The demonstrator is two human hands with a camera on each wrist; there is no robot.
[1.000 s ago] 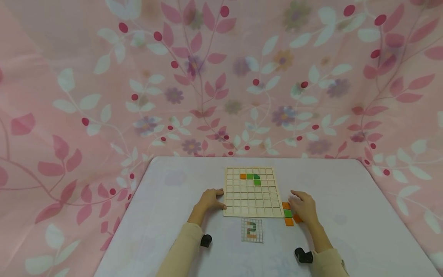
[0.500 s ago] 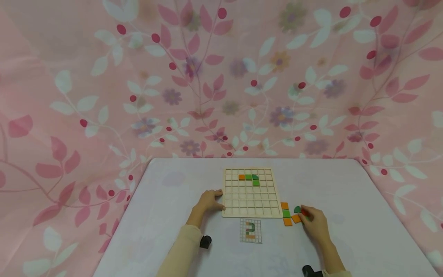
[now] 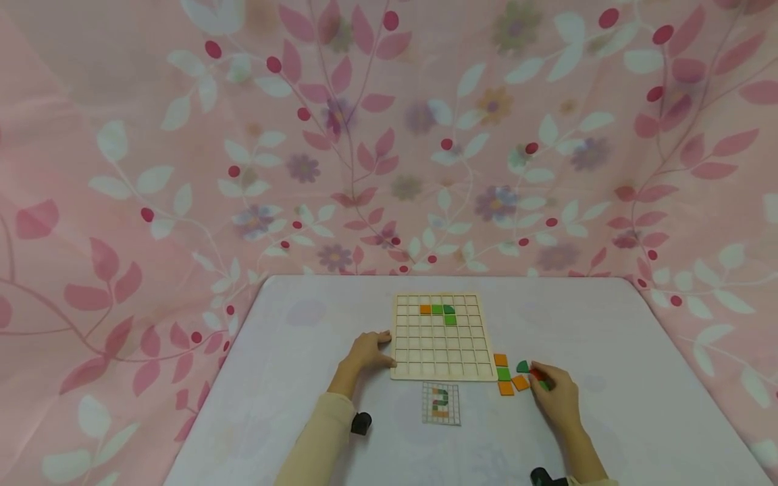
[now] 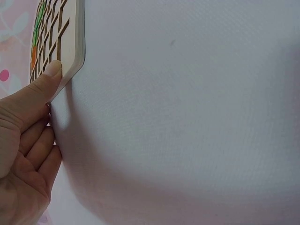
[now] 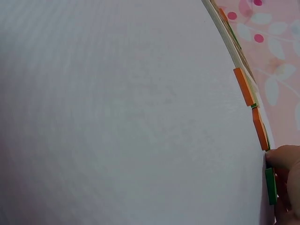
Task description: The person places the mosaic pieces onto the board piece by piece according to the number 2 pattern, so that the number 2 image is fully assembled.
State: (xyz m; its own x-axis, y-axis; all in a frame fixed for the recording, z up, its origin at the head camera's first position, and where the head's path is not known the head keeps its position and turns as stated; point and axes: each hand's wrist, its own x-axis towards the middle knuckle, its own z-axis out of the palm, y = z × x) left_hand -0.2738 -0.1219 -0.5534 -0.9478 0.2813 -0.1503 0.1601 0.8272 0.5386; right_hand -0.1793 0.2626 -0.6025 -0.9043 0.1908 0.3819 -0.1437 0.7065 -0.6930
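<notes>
A pale wooden grid board (image 3: pixel 425 341) lies on the table, with an orange tile (image 3: pixel 425 309), green tiles (image 3: pixel 450 320) and a dark green rounded tile (image 3: pixel 448 309) in its upper cells. My left hand (image 3: pixel 367 352) rests at the board's left edge, its thumb on the near corner in the left wrist view and its fingers spread along the side. Right of the board, my right hand (image 3: pixel 558 395) pinches a red tile (image 3: pixel 536 373), partly covered by the fingers. Just under that hand lies a green tile (image 5: pixel 271 186).
Beside the board's near right corner are loose orange tiles (image 3: pixel 519 383), a green tile (image 3: pixel 503 374) and a dark green rounded tile (image 3: pixel 523 366). A small pattern card (image 3: pixel 441 404) lies in front of the board. A floral curtain (image 3: pixel 389 135) hangs behind the table.
My right hand has moved right and nearer from beside the board, uncovering loose tiles, and has come to the red tile. My left hand has stayed at the board.
</notes>
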